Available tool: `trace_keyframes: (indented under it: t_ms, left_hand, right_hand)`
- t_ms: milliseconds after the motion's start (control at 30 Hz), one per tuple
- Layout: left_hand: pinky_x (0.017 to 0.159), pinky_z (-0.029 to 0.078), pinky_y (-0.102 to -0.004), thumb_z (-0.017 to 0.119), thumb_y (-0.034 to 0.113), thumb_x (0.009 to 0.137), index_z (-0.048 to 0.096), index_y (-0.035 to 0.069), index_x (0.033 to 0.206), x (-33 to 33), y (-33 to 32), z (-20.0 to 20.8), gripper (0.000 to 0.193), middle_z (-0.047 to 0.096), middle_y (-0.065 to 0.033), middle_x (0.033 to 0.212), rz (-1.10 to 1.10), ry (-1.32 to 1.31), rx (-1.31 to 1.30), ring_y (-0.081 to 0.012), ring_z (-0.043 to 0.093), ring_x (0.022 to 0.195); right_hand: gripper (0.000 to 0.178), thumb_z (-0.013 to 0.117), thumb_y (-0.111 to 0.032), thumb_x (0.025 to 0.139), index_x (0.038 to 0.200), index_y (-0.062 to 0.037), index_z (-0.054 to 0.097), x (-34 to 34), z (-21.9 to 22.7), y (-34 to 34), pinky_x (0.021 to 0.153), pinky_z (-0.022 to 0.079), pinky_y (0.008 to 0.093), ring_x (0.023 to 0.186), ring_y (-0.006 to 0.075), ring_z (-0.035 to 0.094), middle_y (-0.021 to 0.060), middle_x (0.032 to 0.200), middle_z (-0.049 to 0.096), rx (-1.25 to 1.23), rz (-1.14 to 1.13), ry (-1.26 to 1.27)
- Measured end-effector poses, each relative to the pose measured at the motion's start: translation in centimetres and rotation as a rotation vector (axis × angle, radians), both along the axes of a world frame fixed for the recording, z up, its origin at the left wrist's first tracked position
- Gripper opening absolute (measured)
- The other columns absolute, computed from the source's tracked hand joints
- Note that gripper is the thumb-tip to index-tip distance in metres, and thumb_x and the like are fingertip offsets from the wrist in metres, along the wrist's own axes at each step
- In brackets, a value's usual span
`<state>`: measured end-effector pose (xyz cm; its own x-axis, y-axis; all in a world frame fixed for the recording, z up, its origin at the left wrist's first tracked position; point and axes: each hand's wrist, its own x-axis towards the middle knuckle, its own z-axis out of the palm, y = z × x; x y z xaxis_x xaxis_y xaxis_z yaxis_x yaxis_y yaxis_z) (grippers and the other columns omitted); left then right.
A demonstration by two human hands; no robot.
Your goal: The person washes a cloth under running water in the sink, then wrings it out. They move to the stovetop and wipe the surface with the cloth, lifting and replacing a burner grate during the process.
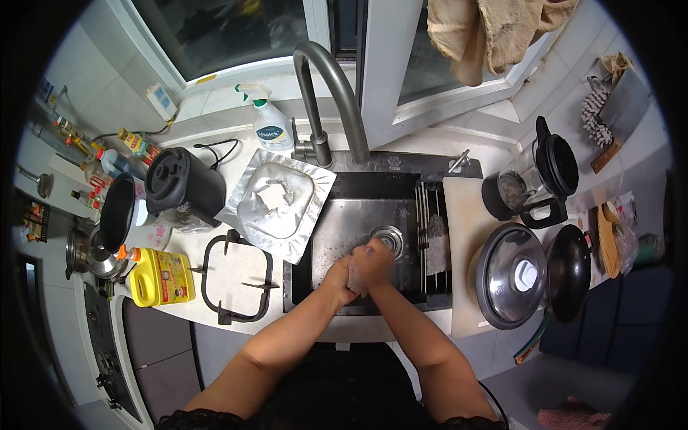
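Over the dark metal sink (333, 208), both my hands come together near its front edge. My left hand (337, 282) is closed around a small greyish cloth (355, 279), of which only a crumpled bit shows between the palms. Pressed against it from the other side, my right hand (373, 262) is also closed on the cloth and slightly blurred. The round drain (389, 236) lies just beyond my right hand. Above the sink's back edge arches a grey faucet (340, 86); no running water shows.
Left of the sink lie a foil stove liner (308, 193), a black pot-support ring (269, 287) and a yellow jug (154, 279). A spray bottle (270, 129) stands behind. On the right are a drain rack (423, 236), a cutting board (462, 287), a lidded pan (502, 279) and a blender jug (527, 179).
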<state>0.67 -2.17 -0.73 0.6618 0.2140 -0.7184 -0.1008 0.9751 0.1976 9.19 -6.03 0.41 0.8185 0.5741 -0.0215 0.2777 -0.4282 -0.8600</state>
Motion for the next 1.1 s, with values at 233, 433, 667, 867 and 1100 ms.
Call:
trace_keyframes:
  t_ms: [233, 433, 667, 867, 1100]
  left_hand:
    - [0.078, 0.051, -0.0409, 0.05, 0.025, 0.087, 0.06, 0.007, 0.095, -1.5, 1.9, -2.0, 0.022, 0.064, -0.0107, 0.095, -0.026, -0.49, -0.268, -0.0247, 0.062, 0.088]
    - [0.087, 0.047, -0.0416, 0.05, 0.042, 0.09, 0.058, 0.007, 0.105, 0.2, 0.9, 0.8, 0.039, 0.062, -0.0097, 0.107, -0.035, -0.099, 0.051, -0.0237, 0.059, 0.1]
    - [0.094, 0.043, -0.0448, 0.052, 0.056, 0.084, 0.053, 0.004, 0.115, -1.4, 3.9, 9.4, 0.061, 0.056, -0.0165, 0.117, -0.012, -0.184, -0.033, -0.0315, 0.055, 0.108]
    - [0.09, 0.045, -0.047, 0.06, 0.05, 0.082, 0.053, 0.004, 0.114, -0.8, 3.5, 8.9, 0.056, 0.058, -0.0135, 0.11, 0.005, -0.274, -0.012, -0.0312, 0.057, 0.103]
    - [0.087, 0.047, -0.0471, 0.07, 0.036, 0.079, 0.038, 0.009, 0.128, -2.0, 5.5, 8.1, 0.064, 0.057, -0.011, 0.112, 0.07, 0.126, 0.394, -0.0283, 0.057, 0.102]
  right_hand:
    - [0.016, 0.062, -0.014, 0.067, 0.064, -0.0038, 0.05, -0.9, -2.2, -0.4, 0.059, 0.044, 0.0409, 0.065, 0.0341, 0.054, 0.0168, 0.069, 0.055, 0.257, 0.17, -0.356]
    - [0.012, 0.064, -0.017, 0.072, 0.07, -0.0057, 0.061, 3.6, -4.4, -0.4, 0.062, 0.045, 0.0359, 0.069, 0.0234, 0.058, 0.0096, 0.073, 0.06, 0.192, -0.072, -0.126]
    - [0.056, 0.066, -0.02, 0.08, 0.131, -0.0096, 0.044, 6.5, 0.6, -4.7, 0.092, 0.04, 0.03, 0.11, 0.0155, 0.048, 0.0049, 0.122, 0.052, 0.248, 0.185, 1.247]
    - [0.067, 0.069, -0.01, 0.076, 0.135, -0.0041, 0.039, 3.9, 0.4, -5.4, 0.099, 0.034, 0.0317, 0.12, 0.0192, 0.043, 0.0098, 0.129, 0.048, 0.137, 0.728, 0.759]
    - [0.051, 0.067, -0.01, 0.078, 0.125, -0.0017, 0.048, 5.5, 2.9, -7.0, 0.082, 0.05, 0.0332, 0.107, 0.0211, 0.055, 0.0114, 0.124, 0.052, 0.404, 0.203, 1.232]
